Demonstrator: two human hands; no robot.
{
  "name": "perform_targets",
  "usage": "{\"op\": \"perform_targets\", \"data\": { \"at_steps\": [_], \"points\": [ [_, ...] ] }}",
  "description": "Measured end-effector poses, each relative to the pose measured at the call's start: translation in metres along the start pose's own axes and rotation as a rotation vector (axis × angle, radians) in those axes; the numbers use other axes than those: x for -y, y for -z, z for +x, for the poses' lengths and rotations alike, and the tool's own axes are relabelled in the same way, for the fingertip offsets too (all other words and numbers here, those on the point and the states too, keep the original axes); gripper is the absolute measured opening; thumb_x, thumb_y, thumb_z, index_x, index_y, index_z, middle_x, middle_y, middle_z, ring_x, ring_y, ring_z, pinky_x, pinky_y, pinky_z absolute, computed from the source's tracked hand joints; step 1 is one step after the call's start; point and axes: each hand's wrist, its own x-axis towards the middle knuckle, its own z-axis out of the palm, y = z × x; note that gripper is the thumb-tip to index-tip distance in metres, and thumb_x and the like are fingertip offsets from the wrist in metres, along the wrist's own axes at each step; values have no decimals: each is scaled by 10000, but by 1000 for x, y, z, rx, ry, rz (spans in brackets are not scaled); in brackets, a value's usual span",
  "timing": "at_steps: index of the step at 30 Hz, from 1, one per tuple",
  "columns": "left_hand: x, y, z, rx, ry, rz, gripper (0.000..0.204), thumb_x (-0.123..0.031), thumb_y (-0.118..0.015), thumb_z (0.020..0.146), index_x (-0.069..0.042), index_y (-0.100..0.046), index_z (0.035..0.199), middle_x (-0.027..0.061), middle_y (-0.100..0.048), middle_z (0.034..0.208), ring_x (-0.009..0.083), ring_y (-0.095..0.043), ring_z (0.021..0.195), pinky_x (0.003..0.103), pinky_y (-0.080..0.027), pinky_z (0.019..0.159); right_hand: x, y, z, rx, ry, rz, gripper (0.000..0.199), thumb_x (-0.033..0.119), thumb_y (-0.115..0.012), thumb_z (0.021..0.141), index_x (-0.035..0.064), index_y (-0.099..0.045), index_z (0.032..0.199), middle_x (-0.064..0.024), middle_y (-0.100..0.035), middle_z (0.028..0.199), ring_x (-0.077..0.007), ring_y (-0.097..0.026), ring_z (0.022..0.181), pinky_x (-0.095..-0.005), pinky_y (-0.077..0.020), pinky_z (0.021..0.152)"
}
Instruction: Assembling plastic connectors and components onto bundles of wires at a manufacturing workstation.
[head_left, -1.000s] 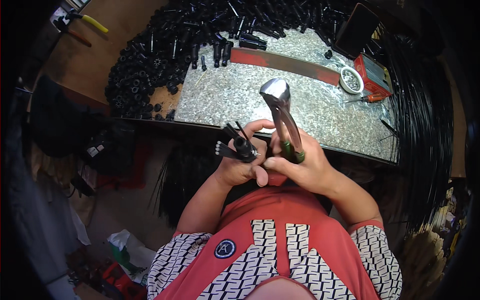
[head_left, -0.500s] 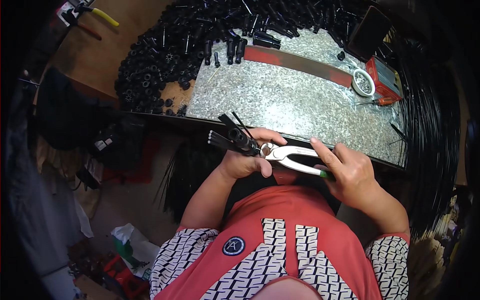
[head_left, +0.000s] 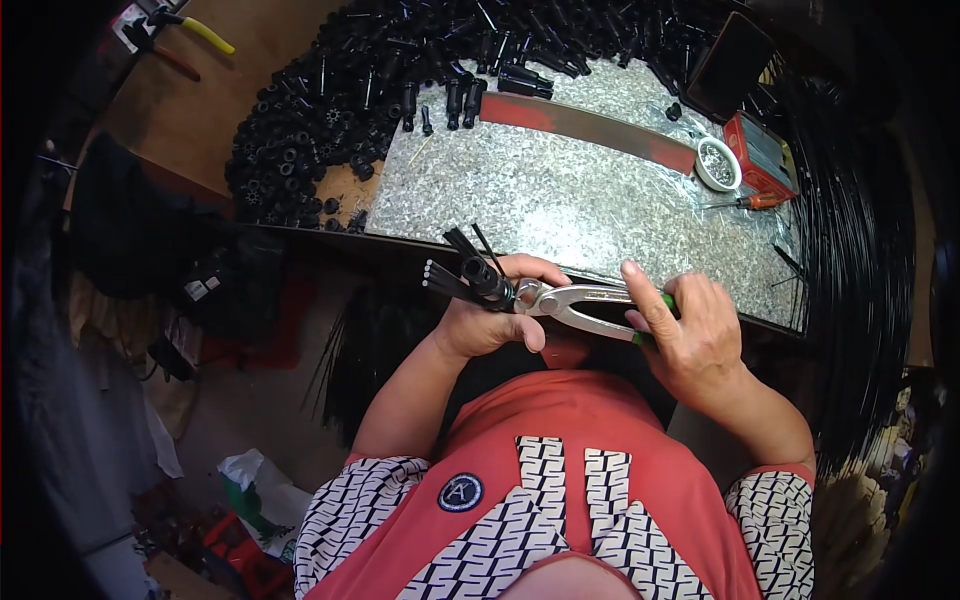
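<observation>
My left hand (head_left: 497,315) grips a black plastic tube part (head_left: 484,277) with several thin black strips sticking out of its end. My right hand (head_left: 690,335) holds a pair of metal pliers (head_left: 580,302) with green handles, laid level, their jaws closed on the black part next to my left thumb. Both hands hover in front of my chest, just before the front edge of the metal-topped workbench (head_left: 560,200).
A heap of black tube parts (head_left: 330,110) covers the bench's left and far side. A long red metal bar (head_left: 590,125), a small white bowl (head_left: 717,163), a red box (head_left: 760,155) and a screwdriver (head_left: 745,201) lie at the right. Bundles of black rods (head_left: 850,260) stand right.
The pliers swung from upright down to level and their jaws came onto the black part in my left hand. Both hands dropped slightly toward my chest.
</observation>
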Motion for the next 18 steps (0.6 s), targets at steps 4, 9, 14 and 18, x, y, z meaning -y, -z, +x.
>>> {"op": "perform_targets", "data": {
  "at_steps": [4, 9, 14, 18],
  "points": [
    [0, -5, 0, -50, -40, 43, 843, -539, -845, 494, 20, -613, 1080, 44, -646, 964, 114, -599, 870, 246, -469, 751, 1, 4, -2, 72, -19, 29, 712, 74, -739, 712, 103, -477, 1373, -82, -441, 755, -241, -477, 618, -369, -381, 546],
    [11, -6, -2, -115, -75, 47, 858, -485, -873, 510, 30, -567, 1124, 0, -615, 866, 45, -532, 759, 184, -390, 635, 4, 16, 1, 244, -124, 285, 789, 58, -749, 673, 100, -440, 1398, -89, -440, 755, -257, -479, 605, -387, -400, 551],
    [5, -6, -1, -56, -80, -70, 865, -396, -888, 542, 39, -501, 1181, 19, -636, 832, 59, -563, 777, 183, -416, 653, 1, 16, 4, 175, -114, 270, 839, 46, -755, 636, 108, -430, 1408, -83, -439, 757, -250, -478, 620, -381, -402, 553],
    [5, 3, -5, 19, -81, -88, 821, -324, -906, 564, 20, -484, 1178, 29, -664, 834, 58, -590, 785, 188, -450, 658, -5, 23, -1, 91, -1, 159, 774, 45, -726, 661, 117, -469, 1388, -69, -421, 742, -225, -470, 622, -365, -398, 544]
  ]
}}
